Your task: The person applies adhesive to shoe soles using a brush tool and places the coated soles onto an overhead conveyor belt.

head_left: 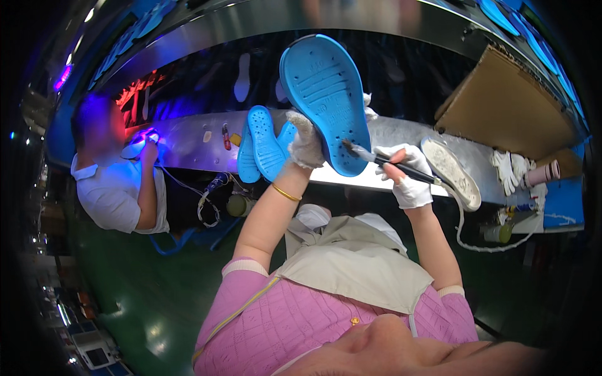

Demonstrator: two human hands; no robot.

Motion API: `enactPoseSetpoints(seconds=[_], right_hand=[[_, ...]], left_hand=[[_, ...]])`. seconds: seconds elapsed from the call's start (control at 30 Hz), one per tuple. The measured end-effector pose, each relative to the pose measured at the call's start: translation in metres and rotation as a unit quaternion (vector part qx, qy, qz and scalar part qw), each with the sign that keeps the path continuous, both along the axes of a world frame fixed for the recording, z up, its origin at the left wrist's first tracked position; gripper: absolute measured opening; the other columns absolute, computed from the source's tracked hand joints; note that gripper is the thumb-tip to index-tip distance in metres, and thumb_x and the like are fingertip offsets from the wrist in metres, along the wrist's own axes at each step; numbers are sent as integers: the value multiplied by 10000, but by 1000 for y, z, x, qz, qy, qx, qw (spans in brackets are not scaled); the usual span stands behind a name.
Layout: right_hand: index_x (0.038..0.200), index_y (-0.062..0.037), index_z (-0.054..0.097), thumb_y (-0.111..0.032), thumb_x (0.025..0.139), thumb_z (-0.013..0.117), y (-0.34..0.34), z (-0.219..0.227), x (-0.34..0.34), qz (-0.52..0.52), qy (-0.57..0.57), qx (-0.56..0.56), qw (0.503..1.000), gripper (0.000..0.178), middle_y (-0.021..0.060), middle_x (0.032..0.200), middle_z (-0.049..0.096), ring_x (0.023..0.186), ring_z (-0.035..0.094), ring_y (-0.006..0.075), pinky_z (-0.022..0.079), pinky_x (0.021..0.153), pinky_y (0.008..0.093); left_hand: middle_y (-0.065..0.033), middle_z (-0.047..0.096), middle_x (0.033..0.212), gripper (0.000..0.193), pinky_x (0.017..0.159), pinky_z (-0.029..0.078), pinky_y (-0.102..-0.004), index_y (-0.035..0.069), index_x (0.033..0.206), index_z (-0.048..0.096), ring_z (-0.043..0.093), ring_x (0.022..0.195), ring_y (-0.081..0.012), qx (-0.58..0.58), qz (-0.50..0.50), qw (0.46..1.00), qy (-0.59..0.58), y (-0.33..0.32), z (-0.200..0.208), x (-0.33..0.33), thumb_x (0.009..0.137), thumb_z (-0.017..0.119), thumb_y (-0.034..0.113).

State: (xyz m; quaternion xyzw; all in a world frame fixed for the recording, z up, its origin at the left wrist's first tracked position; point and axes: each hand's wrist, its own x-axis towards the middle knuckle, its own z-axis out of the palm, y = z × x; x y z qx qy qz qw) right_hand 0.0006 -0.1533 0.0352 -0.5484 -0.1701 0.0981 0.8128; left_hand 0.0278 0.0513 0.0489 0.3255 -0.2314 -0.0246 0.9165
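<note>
The left hand, wearing a worn white cotton glove, is closing its fingers in a grip, with the bare forearm rising from 6 o'clock toward 12 o'clock and a thin gold bangle circling the wrist. The right hand, wearing a clean white cotton glove, is sitting at 3 o'clock of the left hand, pinching with its fingers curled. The right forearm is angling up from 5 o'clock. Both elbows are bending.

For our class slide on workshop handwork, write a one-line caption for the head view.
Gloved left hand holds up a blue shoe sole while the gloved right hand sets a brush to its heel.
</note>
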Motion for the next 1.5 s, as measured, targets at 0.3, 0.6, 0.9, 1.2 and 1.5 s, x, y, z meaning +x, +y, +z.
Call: enactPoseSetpoints(seconds=[0.3,0.6,0.9,1.2,1.5], right_hand=[[724,-32,578,104,674,674,-16,4,22,222,80,-117,965,173,92,767,614,686,607,154,522,649,276],[733,-61,602,50,668,645,-3,23,15,131,-193,-288,929,135,82,801,602,754,589,182,473,690,270],[744,-47,594,70,695,639,-11,20,31,129,-195,-298,925,135,71,723,585,697,583,153,483,668,260],[721,-57,591,-1,711,673,-18,25,42,122,-137,-317,931,100,67,756,607,708,592,148,487,660,251],[858,-50,546,28,744,697,-32,18,27,26,-71,-63,995,205,98,841,628,772,652,155,534,711,265]], left_hand=[[-156,613,1101,951,790,549,-322,-21,1236,482,640,925,-205,236,-20,971,13,19,-7,15,613,655,676],[-118,624,951,765,697,540,-314,22,1159,557,623,770,-180,404,39,888,216,3,29,22,763,562,676],[-196,553,1167,862,872,486,-388,40,1318,441,566,1030,-284,479,5,844,243,2,25,31,783,473,715],[-88,617,1017,662,776,516,-302,30,1172,563,598,862,-155,413,51,867,276,7,26,25,827,555,595],[-172,523,1252,825,932,478,-433,-5,1296,427,555,1103,-289,-37,-8,963,266,48,15,-1,840,386,681]])
